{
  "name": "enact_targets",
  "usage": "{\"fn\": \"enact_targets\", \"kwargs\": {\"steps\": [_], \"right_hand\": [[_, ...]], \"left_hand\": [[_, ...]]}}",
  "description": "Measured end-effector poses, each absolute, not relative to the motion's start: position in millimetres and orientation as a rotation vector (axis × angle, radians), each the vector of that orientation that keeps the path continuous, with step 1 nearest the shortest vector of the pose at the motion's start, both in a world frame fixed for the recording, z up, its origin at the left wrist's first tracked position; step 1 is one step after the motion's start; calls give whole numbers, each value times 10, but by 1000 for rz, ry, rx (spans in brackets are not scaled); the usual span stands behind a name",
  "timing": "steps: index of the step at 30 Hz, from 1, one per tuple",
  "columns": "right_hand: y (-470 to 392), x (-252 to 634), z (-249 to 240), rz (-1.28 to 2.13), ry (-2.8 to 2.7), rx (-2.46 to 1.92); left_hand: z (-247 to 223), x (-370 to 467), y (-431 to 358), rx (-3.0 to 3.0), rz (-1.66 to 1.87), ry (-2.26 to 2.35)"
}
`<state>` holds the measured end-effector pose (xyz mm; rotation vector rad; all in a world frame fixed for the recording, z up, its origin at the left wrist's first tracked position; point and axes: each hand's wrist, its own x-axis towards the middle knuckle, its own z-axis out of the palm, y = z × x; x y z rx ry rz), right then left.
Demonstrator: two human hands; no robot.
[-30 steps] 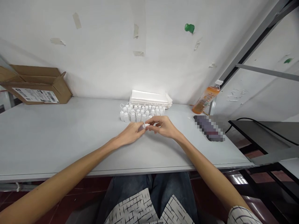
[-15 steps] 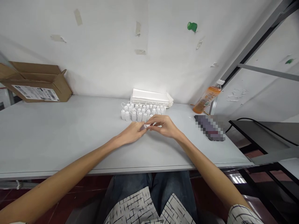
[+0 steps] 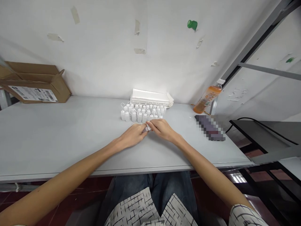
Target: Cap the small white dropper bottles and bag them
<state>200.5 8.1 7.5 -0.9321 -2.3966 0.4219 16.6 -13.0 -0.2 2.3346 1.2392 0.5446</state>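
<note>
Between my two hands is a small white plastic bottle (image 3: 147,128), mostly covered by fingers. My left hand (image 3: 133,135) is closed around its body. My right hand (image 3: 162,128) is closed over its capped end, thumb and fingers pressed together there. Just beyond my hands stand several rows of small white squeeze bottles (image 3: 139,117), upright and close together, some with looped cap straps. Behind them lies a stack of white trays (image 3: 151,96) against the wall.
An open cardboard box (image 3: 37,84) sits at the back left of the grey table (image 3: 58,135). On the right, an orange drink bottle (image 3: 207,99) leans against the metal frame, with a blurred dark object (image 3: 210,128) in front of it.
My right hand's fingers, earlier arched in a pinch at the bottle's end, now lie lower and closed over it. My left hand keeps its hold. The view has shifted slightly.
</note>
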Motion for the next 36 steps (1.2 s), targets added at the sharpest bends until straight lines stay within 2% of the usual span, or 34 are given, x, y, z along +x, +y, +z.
{"fn": "enact_targets", "kwargs": {"steps": [4, 11, 29, 36], "right_hand": [[59, 1997, 91, 521, -2319, -906], [-10, 2026, 195, 998, -2091, -864], [51, 2100, 168, 941, -2106, -701], [35, 2118, 191, 935, -2082, -808]], "left_hand": [[-1, 160, -116, 2321, 551, 1245], [20, 140, -112, 2256, 597, 1143], [-24, 118, -93, 2287, 558, 1211], [-18, 123, -102, 2296, 555, 1221]]}}
